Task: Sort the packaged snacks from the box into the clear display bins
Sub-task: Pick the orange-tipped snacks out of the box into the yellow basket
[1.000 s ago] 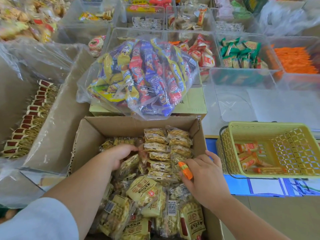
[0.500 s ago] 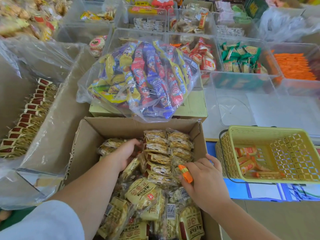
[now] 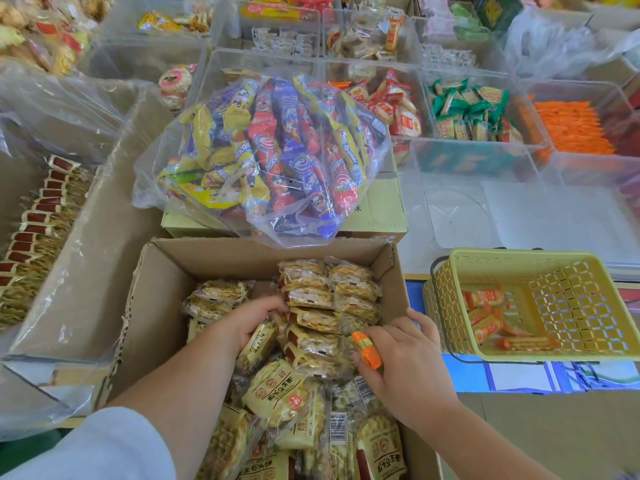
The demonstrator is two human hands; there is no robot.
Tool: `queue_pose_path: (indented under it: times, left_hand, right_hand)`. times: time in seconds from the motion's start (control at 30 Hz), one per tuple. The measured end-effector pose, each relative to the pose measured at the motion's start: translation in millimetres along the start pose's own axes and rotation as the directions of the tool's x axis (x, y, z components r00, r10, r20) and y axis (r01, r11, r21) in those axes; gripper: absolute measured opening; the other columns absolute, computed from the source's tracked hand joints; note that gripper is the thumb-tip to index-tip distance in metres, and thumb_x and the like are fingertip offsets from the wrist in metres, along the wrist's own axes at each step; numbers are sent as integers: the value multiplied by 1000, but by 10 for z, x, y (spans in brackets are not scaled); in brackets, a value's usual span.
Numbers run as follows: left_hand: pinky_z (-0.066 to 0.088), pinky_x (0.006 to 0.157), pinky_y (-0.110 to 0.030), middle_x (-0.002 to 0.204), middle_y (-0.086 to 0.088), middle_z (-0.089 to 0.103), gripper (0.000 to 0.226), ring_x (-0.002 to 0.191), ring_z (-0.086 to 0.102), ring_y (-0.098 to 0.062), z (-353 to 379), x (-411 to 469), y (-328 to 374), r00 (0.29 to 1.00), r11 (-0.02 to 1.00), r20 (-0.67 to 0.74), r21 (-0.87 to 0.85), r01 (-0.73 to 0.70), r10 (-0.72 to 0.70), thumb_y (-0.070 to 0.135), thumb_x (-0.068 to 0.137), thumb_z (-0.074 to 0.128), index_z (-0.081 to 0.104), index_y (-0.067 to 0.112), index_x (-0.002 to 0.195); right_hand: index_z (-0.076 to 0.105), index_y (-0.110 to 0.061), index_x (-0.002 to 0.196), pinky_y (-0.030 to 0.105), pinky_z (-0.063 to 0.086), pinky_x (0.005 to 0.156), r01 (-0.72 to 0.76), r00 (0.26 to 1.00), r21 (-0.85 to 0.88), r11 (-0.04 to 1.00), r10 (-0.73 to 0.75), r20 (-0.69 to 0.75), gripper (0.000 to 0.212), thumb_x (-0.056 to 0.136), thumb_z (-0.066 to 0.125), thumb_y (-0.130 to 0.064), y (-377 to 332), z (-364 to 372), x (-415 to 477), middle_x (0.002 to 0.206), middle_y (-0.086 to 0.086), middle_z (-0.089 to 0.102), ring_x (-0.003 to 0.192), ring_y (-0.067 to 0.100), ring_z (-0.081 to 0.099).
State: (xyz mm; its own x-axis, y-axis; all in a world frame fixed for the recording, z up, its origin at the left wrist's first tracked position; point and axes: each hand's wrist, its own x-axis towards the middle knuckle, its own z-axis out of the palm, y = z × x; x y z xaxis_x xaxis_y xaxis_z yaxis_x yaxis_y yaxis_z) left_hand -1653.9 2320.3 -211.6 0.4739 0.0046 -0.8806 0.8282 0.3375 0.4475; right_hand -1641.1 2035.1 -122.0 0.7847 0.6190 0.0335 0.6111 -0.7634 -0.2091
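In the box (image 3: 162, 306) the left hand (image 3: 258, 317) lies among packs (image 3: 353, 292) — grip unclear, cannot tell. By the box's right wall the right hand (image 3: 408, 358) pinches an orange item (image 3: 367, 351) in its grip.

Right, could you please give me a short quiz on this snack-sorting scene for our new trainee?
1. True or false: the yellow plastic lattice basket is empty.
2. What does the right hand pinch? A) a small orange object B) a green packet C) nothing
3. Fill the gap: the clear plastic bag of colourful packets lies on a closed pale ___ beyond the open brown cardboard box.
Key: 1 false, it holds orange-wrapped packets; 2 A; 3 carton.
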Motion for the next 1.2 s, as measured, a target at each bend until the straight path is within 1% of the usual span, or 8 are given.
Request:
queue_pose_path:
  times: [0.1, 0.27, 0.4, 0.5, 0.7, 0.97, 1.1, 1.2]
  left_hand:
    - [62, 65, -41, 101, -18, 79, 34, 86, 78, -35, 30, 20, -30, 996, 997, 31, -27, -79, 80, 16, 89, 71, 63, 23, 122]
    - [53, 44, -17, 73, 9, 78, 33, 62, 74, -4, 30, -5, -52, 979, 980, 48, -23, -195, 196, 22, 83, 79, 60, 37, 105]
    - [60, 55, -33, 99, -19, 79, 43, 75, 79, -27, 66, -42, -19, 968, 961, 52, -140, -237, 246, 1, 81, 77, 61, 23, 114]
    - [61, 67, -37, 100, -17, 79, 71, 84, 78, -33, 99, -86, 61, 964, 962, 118, -167, -216, 237, -1, 65, 84, 58, 22, 126]
    - [53, 94, -44, 112, -12, 75, 71, 102, 72, -30, 205, -183, 182, 936, 963, 233, -131, -237, 263, 9, 67, 73, 58, 14, 135]
    - [58, 87, -43, 113, -13, 77, 65, 102, 76, -30, 346, -241, 210, 924, 932, 200, -227, -281, 327, 10, 68, 79, 62, 16, 131]
    - [62, 75, -42, 112, -15, 77, 67, 101, 76, -32, 396, -282, 234, 929, 933, 150, -186, -309, 338, 4, 66, 80, 62, 16, 130]
    - [62, 76, -45, 106, -14, 79, 66, 95, 77, -32, 440, -344, 193, 924, 919, -23, -98, -382, 382, 12, 66, 86, 63, 18, 127]
  right_hand:
    - [72, -29, 96, 40, 29, 113, -1, 1000, -1, 1000, 1, -3, 34, 90, 50, -55, -1, 12, -2, 81, -16, 69, 89, 13, 63]
    - [72, -28, 93, 40, 29, 112, -5, 1000, 2, 1000, 5, -13, 29, 89, 57, -53, -3, 18, -8, 78, -16, 68, 88, 13, 63]
    - [71, -29, 89, 39, 29, 113, -7, 1000, -1, 1000, 7, -13, 30, 90, 53, -53, -13, 6, -7, 77, -16, 67, 87, 13, 63]
    - [71, -29, 89, 39, 28, 113, -7, 1000, -11, 1000, 7, -13, 32, 91, 51, -53, -24, -4, -4, 77, -16, 67, 87, 12, 63]
    - [70, -31, 92, 38, 23, 116, -6, 1000, -36, 999, 7, 24, 31, 92, 49, -54, -20, -15, -3, 80, -16, 67, 90, 12, 61]
    - [50, -27, 104, 38, 24, 116, -36, 997, 200, 979, 48, -59, 24, 90, 53, -45, -19, -40, -19, 87, -16, 61, 91, 8, 57]
    - [30, -24, 151, 32, 20, 118, -64, 997, 318, 946, 76, -23, 66, 91, 53, -38, 15, -35, -38, 92, -17, 59, 100, 4, 53]
    - [29, -35, 154, 33, 19, 118, -28, 999, 217, 976, 31, -8, 68, 90, 50, -39, 18, -43, -25, 87, -21, 55, 95, 6, 54]
